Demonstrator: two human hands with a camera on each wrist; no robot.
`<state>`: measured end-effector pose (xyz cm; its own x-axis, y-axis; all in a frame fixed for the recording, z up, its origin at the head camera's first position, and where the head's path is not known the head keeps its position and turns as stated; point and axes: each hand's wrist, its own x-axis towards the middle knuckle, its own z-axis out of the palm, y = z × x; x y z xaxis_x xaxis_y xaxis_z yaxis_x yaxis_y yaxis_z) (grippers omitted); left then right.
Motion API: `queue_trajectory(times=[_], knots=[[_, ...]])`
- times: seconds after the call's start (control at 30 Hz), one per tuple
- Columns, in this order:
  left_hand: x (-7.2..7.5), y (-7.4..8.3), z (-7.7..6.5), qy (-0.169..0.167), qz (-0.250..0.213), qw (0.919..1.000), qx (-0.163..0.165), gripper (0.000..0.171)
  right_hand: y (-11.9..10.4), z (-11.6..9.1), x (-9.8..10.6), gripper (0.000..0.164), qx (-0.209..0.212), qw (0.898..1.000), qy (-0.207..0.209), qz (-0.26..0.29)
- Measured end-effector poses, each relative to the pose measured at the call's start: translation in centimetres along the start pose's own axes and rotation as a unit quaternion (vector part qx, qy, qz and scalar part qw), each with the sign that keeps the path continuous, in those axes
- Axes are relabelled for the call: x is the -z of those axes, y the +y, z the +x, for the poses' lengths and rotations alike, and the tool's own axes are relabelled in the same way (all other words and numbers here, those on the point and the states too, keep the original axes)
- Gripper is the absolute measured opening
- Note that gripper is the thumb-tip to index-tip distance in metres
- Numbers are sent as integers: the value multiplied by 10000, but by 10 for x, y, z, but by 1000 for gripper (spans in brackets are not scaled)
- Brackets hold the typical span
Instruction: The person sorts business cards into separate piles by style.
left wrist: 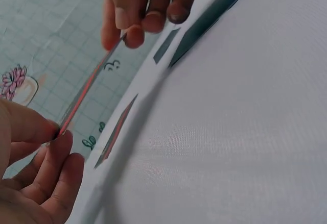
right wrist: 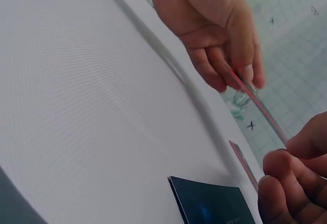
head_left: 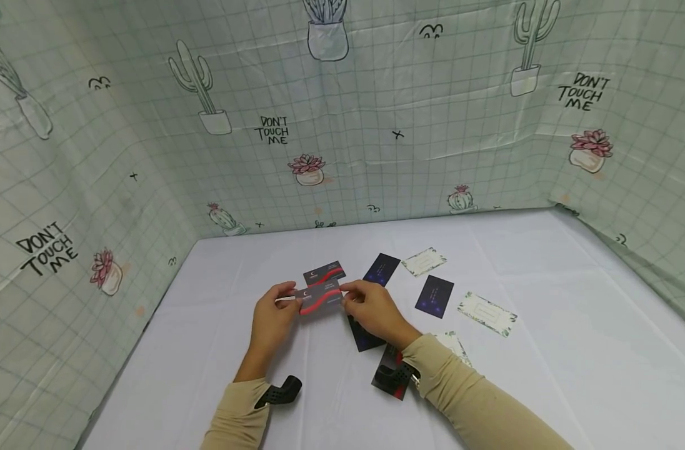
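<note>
Between both hands, raised off the table, is a dark grey business card (head_left: pixel 320 296) with a red wave stripe. My left hand (head_left: pixel 273 320) pinches its left end between thumb and fingers. The right end is pinched by my right hand (head_left: pixel 376 310). Seen nearly edge-on, the same card (left wrist: pixel 87 90) spans the two hands in the left wrist view. Just behind it a second grey and red card (head_left: pixel 324 273) lies on the table. A dark blue card (head_left: pixel 363 336) lies partly hidden under the right hand.
On the white table (head_left: pixel 196 350) lie more dark blue cards (head_left: pixel 435 296), white cards with leafy borders (head_left: pixel 487 314), and another grey and red card (head_left: pixel 389 374) beneath the right wrist. A patterned cloth (head_left: pixel 354 125) hangs behind and along the sides.
</note>
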<state>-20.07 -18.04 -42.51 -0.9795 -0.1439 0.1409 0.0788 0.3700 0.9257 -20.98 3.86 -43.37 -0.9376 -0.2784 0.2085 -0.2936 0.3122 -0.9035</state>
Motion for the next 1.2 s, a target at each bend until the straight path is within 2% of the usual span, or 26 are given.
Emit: queue_trajectory(times=[0.17,0.3,0.47,0.67,0.93,1.2], knots=[[0,0,2,347,109,9993,41,34,1,3,-2,36,32,9998,-105,177],[0,0,3,381,289,9989,-6,31,0,5,-3,35,-43,9997,-179,157],[2,-1,3,210,541,9983,96,33,-2,8,-3,33,-213,9993,-304,6],[5,-1,3,-130,1236,9919,269,34,-6,14,-5,34,-257,9978,-485,-380],[6,-1,3,-290,1895,9814,-44,27,-7,21,-8,33,-549,9946,-722,-513],[5,-5,0,-590,2198,9720,-585,25,-4,22,-9,32,-469,9917,-743,-940]])
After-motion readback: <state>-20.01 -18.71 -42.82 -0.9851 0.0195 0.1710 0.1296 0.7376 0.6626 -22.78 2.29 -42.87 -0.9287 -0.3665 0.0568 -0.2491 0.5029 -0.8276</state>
